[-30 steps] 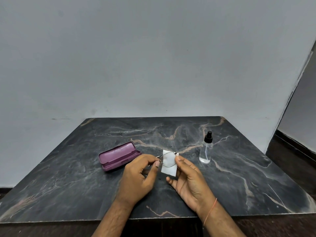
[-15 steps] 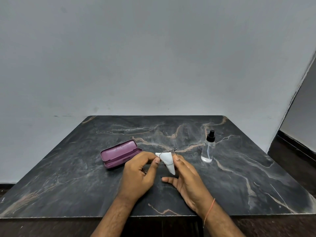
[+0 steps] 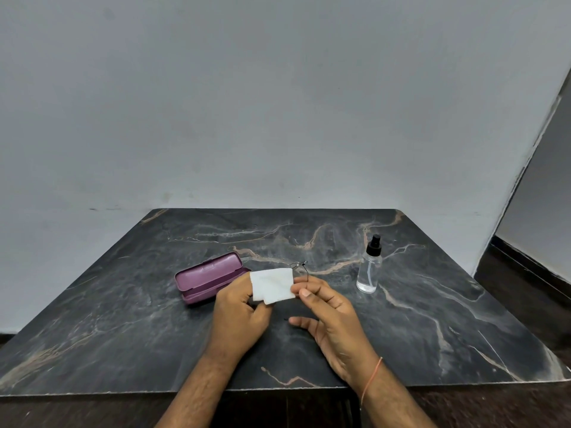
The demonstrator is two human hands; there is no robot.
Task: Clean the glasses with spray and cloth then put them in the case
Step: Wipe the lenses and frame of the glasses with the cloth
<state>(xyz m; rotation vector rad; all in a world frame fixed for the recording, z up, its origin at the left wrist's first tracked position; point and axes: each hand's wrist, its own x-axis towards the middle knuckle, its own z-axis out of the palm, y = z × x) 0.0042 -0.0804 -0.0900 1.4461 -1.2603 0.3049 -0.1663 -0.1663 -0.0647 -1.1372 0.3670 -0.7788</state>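
- The glasses (image 3: 300, 268) are held above the table (image 3: 123, 319), between the two hands, and are mostly hidden behind the cloth (image 3: 272, 285); only a thin wire of the frame shows past the cloth's upper right corner.
- The cloth is gripped by the left hand (image 3: 239, 316), with fingers and thumb curled round its left and lower edge; whether a lens is pinched through it cannot be told.
- The right hand (image 3: 330, 316) is seen with thumb and forefinger closed at the cloth's right edge, where the frame emerges, so the glasses are judged to be pinched there; its other fingers are spread loosely.
- The wiping step is judged to be under way: the cloth is laid over the lens area, but how clean the lenses are cannot be seen.
- The spray (image 3: 370, 267) stands upright on the table, well to the right of the hands, untouched; spraying is taken as probably done, though no wetness can be made out.
- The case (image 3: 210, 278) lies open on the table just left of the left hand, and nothing is seen inside it.
- Left to do, by this judgement: the wiping is to be finished, the glasses folded and laid in the case, and perhaps the lid shut.
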